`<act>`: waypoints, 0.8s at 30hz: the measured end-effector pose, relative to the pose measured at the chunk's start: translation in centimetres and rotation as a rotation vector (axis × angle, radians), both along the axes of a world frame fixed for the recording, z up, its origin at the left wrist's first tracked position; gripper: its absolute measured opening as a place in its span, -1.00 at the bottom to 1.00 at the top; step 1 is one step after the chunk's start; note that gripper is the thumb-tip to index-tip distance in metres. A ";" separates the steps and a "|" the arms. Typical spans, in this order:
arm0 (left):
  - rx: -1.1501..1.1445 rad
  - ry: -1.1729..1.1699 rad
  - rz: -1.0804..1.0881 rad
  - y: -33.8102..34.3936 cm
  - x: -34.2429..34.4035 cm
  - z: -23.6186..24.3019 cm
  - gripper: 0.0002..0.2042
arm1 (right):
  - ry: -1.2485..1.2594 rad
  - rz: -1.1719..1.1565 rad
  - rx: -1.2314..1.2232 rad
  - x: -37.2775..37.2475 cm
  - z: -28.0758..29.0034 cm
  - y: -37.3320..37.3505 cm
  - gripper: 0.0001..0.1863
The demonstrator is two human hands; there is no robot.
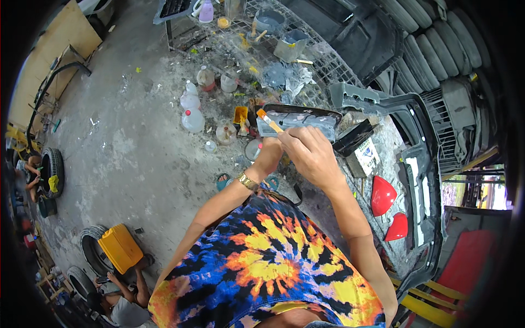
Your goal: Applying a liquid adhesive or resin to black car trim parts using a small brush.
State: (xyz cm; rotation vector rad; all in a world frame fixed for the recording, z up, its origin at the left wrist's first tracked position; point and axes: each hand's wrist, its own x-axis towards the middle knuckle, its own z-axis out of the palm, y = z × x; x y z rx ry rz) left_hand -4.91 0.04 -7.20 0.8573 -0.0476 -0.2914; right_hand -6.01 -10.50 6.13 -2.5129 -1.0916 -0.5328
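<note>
Nearby are jugs [192, 121] and a bumper [432, 158]; right hand [310, 154] pinches brush [270, 121], grip of left hand [268, 157] unclear.

From the wearer's head, one wide fisheye view faces steeply down and forward over the tie-dye shirt [268, 259], which is nearest, taking in the hands [313, 156] just beyond the shirt and the floor [147, 142] farther out leftward of it.

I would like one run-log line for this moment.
right hand: holding brush; left hand: at near edge of panel; jugs: on floor
</note>
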 end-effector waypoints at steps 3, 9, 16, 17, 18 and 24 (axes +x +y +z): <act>0.338 -0.037 -0.046 0.1 0.3 -2.4 -0.92 | 0.088 -0.010 -0.095 0.9 -0.5 0.5 -0.75; 0.434 -0.365 0.090 -0.1 0.4 -2.0 -0.91 | 0.075 -0.018 -0.041 1.1 0.2 1.4 -0.84; 0.492 -0.303 0.127 -0.1 0.6 -1.2 -0.92 | 0.104 0.014 -0.133 1.6 1.1 1.7 -0.80; 0.671 -0.445 0.133 0.0 0.6 -1.5 -0.93 | 0.109 0.021 -0.135 1.7 1.1 1.6 -0.80; 0.671 -0.446 0.136 -0.2 0.6 -1.4 -0.93 | 0.110 0.028 -0.137 1.8 1.1 1.6 -0.81; 0.476 -0.250 0.116 -0.5 0.5 -1.4 -0.94 | 0.128 0.034 -0.198 2.1 1.3 2.2 -0.78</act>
